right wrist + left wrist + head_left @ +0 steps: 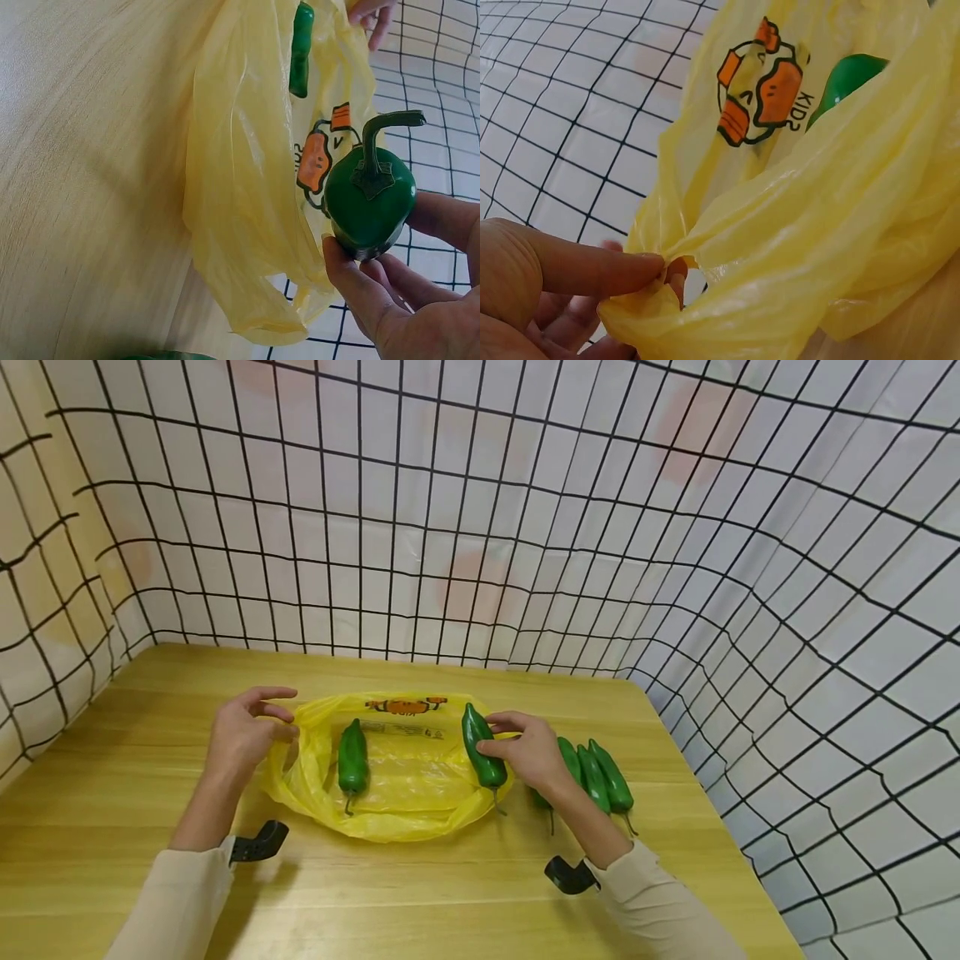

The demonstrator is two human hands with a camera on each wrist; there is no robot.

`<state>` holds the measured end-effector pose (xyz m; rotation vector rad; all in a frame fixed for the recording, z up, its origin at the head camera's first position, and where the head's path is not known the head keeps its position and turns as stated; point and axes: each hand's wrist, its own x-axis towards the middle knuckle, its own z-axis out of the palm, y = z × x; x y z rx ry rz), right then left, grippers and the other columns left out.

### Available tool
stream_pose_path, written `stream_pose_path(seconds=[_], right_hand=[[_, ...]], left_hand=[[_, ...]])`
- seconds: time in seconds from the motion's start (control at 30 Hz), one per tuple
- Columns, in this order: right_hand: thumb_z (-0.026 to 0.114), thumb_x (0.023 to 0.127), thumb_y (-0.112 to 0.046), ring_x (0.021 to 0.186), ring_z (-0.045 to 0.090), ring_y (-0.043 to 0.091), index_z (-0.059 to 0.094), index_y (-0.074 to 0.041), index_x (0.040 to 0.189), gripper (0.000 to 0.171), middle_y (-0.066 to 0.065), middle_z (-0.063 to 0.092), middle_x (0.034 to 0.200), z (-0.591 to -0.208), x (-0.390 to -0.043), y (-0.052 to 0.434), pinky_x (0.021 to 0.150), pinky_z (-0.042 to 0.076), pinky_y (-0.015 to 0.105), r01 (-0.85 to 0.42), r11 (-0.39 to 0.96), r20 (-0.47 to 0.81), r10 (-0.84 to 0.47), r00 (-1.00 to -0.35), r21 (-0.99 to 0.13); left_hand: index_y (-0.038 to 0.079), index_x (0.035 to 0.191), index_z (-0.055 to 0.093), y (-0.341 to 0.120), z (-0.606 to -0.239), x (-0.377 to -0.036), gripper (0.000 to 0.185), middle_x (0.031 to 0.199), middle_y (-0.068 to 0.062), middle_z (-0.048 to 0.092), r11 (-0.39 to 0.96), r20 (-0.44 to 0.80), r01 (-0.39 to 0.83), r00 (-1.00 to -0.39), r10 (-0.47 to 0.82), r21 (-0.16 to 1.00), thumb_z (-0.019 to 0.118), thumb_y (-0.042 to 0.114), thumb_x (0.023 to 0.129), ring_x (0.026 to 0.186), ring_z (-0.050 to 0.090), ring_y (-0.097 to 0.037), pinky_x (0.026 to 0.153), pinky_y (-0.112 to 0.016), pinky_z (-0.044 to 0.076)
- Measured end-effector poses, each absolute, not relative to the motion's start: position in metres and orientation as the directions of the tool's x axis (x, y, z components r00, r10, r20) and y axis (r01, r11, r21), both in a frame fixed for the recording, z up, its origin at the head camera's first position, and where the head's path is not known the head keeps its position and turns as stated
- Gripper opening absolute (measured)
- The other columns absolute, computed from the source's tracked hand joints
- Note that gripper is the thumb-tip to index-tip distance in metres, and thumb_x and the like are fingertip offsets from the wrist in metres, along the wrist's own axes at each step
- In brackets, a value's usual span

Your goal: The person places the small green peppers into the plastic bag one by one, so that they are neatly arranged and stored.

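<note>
A yellow plastic bag (405, 822) lies spread with its mouth wide on the table. My left hand (243, 731) pinches the bag's left edge by its handle, thumb against fingers, as the left wrist view (577, 277) shows. One green pepper (352, 758) lies inside the bag toward the left. In my right hand (531, 752) a second green pepper (480, 747) is held between thumb and fingers, over the bag's right rim. The right wrist view shows that pepper (371, 199) stem end toward the camera, with the bag beside it.
Several more green peppers (600, 777) lie side by side on the wooden table (450, 902), right of the bag and partly behind my right forearm. White walls with a black grid (450, 527) stand around the table's back and sides.
</note>
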<state>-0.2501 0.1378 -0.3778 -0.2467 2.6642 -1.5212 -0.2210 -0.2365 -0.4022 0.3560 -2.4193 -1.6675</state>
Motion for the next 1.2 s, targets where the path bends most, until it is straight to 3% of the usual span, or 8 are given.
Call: stream_pose_path(seconds=[0.13, 0.4, 0.57, 0.73, 1.0, 1.2], right_hand=[[0.081, 0.086, -0.016, 0.107, 0.07, 0.032, 0.069, -0.009, 0.13, 0.046, 0.015, 0.068, 0.124, -0.376, -0.249, 0.137, 0.082, 0.06, 0.044, -0.106, 0.496, 0.024, -0.168, -0.985, -0.862], [0.081, 0.086, -0.016, 0.103, 0.07, 0.029, 0.07, -0.009, 0.127, 0.043, 0.013, 0.068, 0.121, -0.375, -0.248, 0.123, 0.078, 0.06, 0.036, -0.118, 0.511, 0.023, -0.189, -0.982, -0.851], [0.081, 0.086, -0.015, 0.098, 0.071, 0.028, 0.071, -0.008, 0.126, 0.042, 0.012, 0.069, 0.12, -0.373, -0.252, 0.108, 0.075, 0.06, 0.035, -0.15, 0.514, 0.038, -0.222, -0.974, -0.844], [0.082, 0.085, -0.015, 0.097, 0.072, 0.028, 0.071, -0.007, 0.124, 0.04, 0.013, 0.071, 0.118, -0.376, -0.257, 0.093, 0.076, 0.061, 0.035, -0.149, 0.515, 0.024, -0.241, -0.97, -0.844], [0.082, 0.085, -0.016, 0.11, 0.066, 0.03, 0.073, -0.008, 0.122, 0.039, 0.011, 0.071, 0.117, -0.389, -0.263, 0.071, 0.081, 0.06, 0.036, -0.101, 0.52, -0.032, -0.241, -0.97, -0.848], [0.082, 0.085, -0.016, 0.105, 0.068, 0.029, 0.074, -0.009, 0.121, 0.037, 0.011, 0.072, 0.115, -0.401, -0.264, 0.054, 0.078, 0.061, 0.036, -0.109, 0.52, -0.029, -0.25, -0.968, -0.847]], left_hand=[[0.002, 0.138, 0.062, -0.238, -0.401, -0.221, 0.051, 0.083, 0.011, 0.076, 0.291, 0.0, -0.076, -0.968, -0.252, 0.954, 0.069, -0.006, 0.088, 0.077, 0.068, 0.001, 0.064, -0.019, 0.054], [0.004, 0.144, 0.056, -0.247, -0.399, -0.22, 0.051, 0.108, 0.007, 0.077, 0.329, -0.055, -0.108, -0.984, -0.168, 0.938, 0.066, 0.001, 0.095, 0.085, 0.065, 0.008, 0.074, -0.016, 0.053], [0.007, 0.144, 0.058, -0.25, -0.397, -0.22, 0.047, 0.116, 0.004, 0.076, 0.377, -0.086, -0.129, -0.988, -0.128, 0.917, 0.066, 0.008, 0.097, 0.096, 0.066, 0.001, 0.081, -0.014, 0.047], [0.007, 0.141, 0.06, -0.249, -0.398, -0.22, 0.044, 0.125, -0.001, 0.073, 0.392, -0.086, -0.123, -0.99, -0.111, 0.912, 0.066, 0.009, 0.098, 0.114, 0.065, -0.014, 0.082, -0.015, 0.049], [0.007, 0.141, 0.06, -0.248, -0.399, -0.219, 0.043, 0.132, -0.007, 0.07, 0.384, -0.094, -0.125, -0.991, -0.098, 0.915, 0.064, 0.009, 0.099, 0.126, 0.06, -0.031, 0.098, -0.033, 0.045], [0.009, 0.14, 0.061, -0.251, -0.399, -0.221, 0.041, 0.134, -0.008, 0.068, 0.4, -0.085, -0.117, -0.992, -0.097, 0.909, 0.065, 0.011, 0.099, 0.126, 0.06, -0.03, 0.088, -0.02, 0.047]])
